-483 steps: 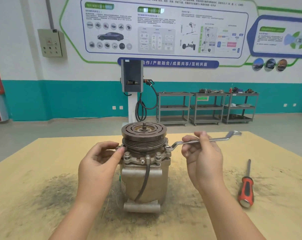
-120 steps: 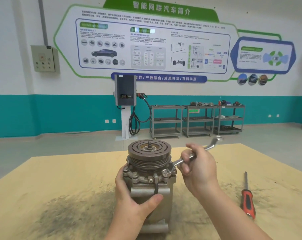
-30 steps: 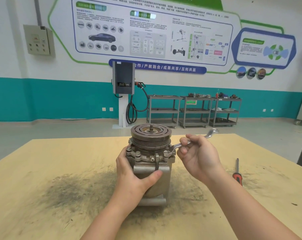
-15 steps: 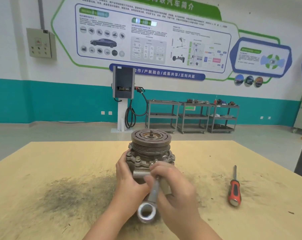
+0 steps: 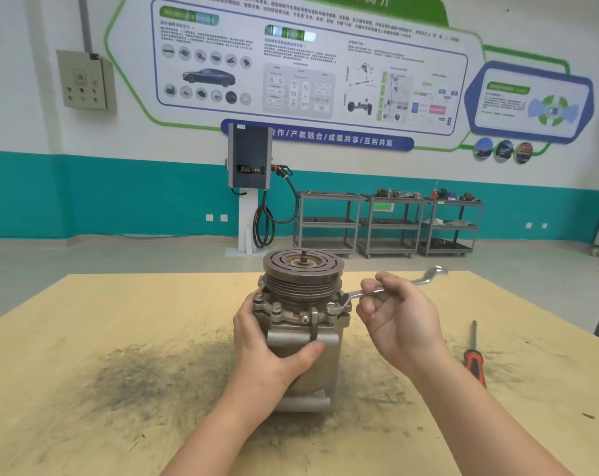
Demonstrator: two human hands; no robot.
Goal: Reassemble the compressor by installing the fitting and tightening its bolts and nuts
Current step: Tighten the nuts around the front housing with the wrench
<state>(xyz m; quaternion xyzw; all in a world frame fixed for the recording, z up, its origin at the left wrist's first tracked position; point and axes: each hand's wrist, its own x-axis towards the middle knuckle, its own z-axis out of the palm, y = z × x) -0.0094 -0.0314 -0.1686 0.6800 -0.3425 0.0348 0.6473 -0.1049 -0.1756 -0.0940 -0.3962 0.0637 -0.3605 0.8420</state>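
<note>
On table (image 5: 119, 321): grey compressor (image 5: 303, 338) upright, grooved pulley (image 5: 303, 274) on top.

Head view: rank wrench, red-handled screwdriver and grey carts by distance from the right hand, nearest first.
1. Wrench: gripped in the right hand, its ring end on a bolt at the compressor's right flange.
2. Red-handled screwdriver: lying on the table, right of the hand.
3. Grey carts: against the far wall, beyond the table.

The right hand (image 5: 399, 324) has swung the wrench (image 5: 387, 286) back onto the right-side bolt (image 5: 331, 308).
</note>
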